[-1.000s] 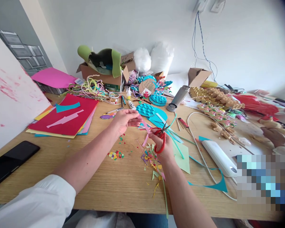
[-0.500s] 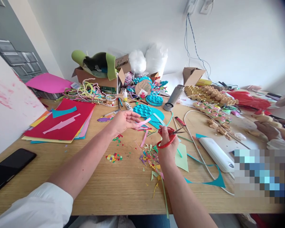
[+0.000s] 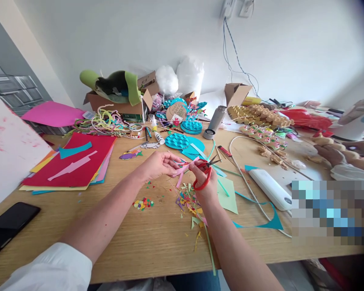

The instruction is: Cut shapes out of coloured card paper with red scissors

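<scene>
My left hand (image 3: 160, 166) pinches one end of a pink paper strip (image 3: 185, 166) above the middle of the table. At the strip's other end is my right hand (image 3: 204, 182), whose thumb and fingertips meet the paper. That same hand keeps hold of red-handled scissors (image 3: 204, 184), their blades parted and pointing away to the right. Below both hands lie paper scraps (image 3: 188, 200) in mixed colours, and to their left a small pile of round paper dots (image 3: 143, 203).
Coloured paper sheets (image 3: 87, 161) and a black phone (image 3: 12, 222) lie at left. A steel flask (image 3: 216, 121), blue paper discs (image 3: 177, 141) and glue bottles (image 3: 159, 138) stand or lie beyond the hands. At right are a white power bank (image 3: 269, 190) and a cable (image 3: 233, 151).
My right hand has come left to the pink strip, with the scissors still in it, and now touches the strip's free end. The view has shifted slightly right.
</scene>
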The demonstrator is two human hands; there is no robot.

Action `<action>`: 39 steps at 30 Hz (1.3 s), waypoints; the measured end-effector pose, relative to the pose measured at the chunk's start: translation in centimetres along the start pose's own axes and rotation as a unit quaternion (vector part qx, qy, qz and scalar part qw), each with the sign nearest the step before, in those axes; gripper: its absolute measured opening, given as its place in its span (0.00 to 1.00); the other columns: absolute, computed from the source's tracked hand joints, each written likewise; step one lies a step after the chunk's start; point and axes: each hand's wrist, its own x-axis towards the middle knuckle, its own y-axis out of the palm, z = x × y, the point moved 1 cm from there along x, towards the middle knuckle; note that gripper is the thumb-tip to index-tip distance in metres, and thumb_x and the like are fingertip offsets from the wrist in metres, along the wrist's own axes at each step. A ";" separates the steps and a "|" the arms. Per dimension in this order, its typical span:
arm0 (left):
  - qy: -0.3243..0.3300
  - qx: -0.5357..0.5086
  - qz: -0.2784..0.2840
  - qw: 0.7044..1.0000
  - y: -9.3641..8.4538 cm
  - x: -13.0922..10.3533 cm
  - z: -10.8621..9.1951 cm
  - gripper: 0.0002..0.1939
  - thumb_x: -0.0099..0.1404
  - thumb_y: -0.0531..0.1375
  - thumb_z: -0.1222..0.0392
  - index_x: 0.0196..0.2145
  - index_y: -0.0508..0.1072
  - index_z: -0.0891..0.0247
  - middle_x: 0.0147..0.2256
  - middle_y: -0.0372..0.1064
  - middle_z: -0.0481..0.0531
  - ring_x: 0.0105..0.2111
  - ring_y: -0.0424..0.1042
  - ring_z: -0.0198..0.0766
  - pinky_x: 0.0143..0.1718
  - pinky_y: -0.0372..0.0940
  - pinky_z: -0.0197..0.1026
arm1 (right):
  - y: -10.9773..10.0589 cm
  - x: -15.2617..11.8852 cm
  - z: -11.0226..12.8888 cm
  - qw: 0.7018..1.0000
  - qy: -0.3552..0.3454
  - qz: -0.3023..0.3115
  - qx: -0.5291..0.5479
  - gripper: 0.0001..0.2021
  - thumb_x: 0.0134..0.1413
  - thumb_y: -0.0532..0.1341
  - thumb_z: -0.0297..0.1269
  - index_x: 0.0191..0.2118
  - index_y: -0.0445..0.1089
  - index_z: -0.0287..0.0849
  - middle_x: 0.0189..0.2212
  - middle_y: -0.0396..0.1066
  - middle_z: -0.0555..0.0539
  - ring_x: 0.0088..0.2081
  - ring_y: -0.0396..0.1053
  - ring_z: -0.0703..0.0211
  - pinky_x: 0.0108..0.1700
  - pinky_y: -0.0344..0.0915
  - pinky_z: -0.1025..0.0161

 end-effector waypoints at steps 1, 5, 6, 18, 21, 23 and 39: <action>-0.006 -0.002 0.005 1.000 0.0 0.0 0.0 0.20 0.44 0.71 0.68 0.37 0.76 0.68 0.29 0.76 0.55 0.28 0.75 0.37 0.30 0.72 0.39 | 0.0 0.0 0.0 1.000 -0.001 0.001 0.007 0.09 0.45 0.67 0.39 0.31 0.68 0.44 0.29 0.67 0.51 0.32 0.65 0.58 0.38 0.63 0.61; -0.041 -0.005 0.032 0.999 -0.1 -0.2 0.1 0.21 0.45 0.72 0.64 0.39 0.76 0.67 0.31 0.77 0.56 0.28 0.76 0.38 0.29 0.72 0.40 | 0.1 0.0 0.1 1.000 0.001 0.006 0.015 0.08 0.45 0.67 0.38 0.30 0.68 0.44 0.28 0.66 0.52 0.31 0.64 0.59 0.37 0.62 0.62; -0.049 -0.003 0.038 0.998 -0.1 -0.2 0.1 0.22 0.45 0.72 0.62 0.39 0.76 0.67 0.31 0.77 0.57 0.28 0.76 0.39 0.29 0.72 0.39 | 0.1 0.0 0.1 1.000 0.003 0.006 0.012 0.08 0.45 0.67 0.38 0.30 0.67 0.44 0.28 0.66 0.52 0.31 0.64 0.59 0.37 0.61 0.62; -0.150 -0.116 0.104 0.976 -0.1 0.3 1.5 0.18 0.60 0.62 0.53 0.44 0.72 0.68 0.38 0.76 0.65 0.30 0.78 0.44 0.25 0.70 0.38 | 0.2 -0.3 0.3 0.999 -0.001 0.004 0.033 0.11 0.44 0.69 0.38 0.32 0.68 0.42 0.28 0.67 0.52 0.31 0.65 0.60 0.36 0.60 0.62; -0.165 -0.152 0.125 0.967 0.1 0.4 2.0 0.16 0.61 0.62 0.55 0.43 0.72 0.68 0.35 0.76 0.63 0.29 0.78 0.43 0.25 0.70 0.37 | 0.2 -0.3 0.2 1.000 -0.003 0.001 0.025 0.11 0.44 0.69 0.38 0.32 0.68 0.41 0.28 0.67 0.52 0.31 0.65 0.60 0.36 0.60 0.62; -0.172 -0.171 0.124 0.962 0.2 0.5 2.1 0.14 0.61 0.62 0.57 0.42 0.73 0.69 0.31 0.76 0.61 0.27 0.77 0.41 0.23 0.69 0.36 | 0.2 -0.3 0.2 1.000 -0.006 -0.001 0.018 0.11 0.44 0.68 0.39 0.31 0.68 0.42 0.27 0.67 0.53 0.30 0.65 0.60 0.36 0.60 0.63; -0.163 -0.235 0.128 0.950 0.7 0.5 2.4 0.15 0.44 0.71 0.69 0.33 0.78 0.68 0.25 0.73 0.51 0.22 0.71 0.31 0.28 0.66 0.35 | 0.4 -0.4 0.7 0.997 -0.031 0.058 0.036 0.06 0.49 0.66 0.35 0.30 0.69 0.41 0.28 0.70 0.50 0.33 0.68 0.58 0.38 0.63 0.62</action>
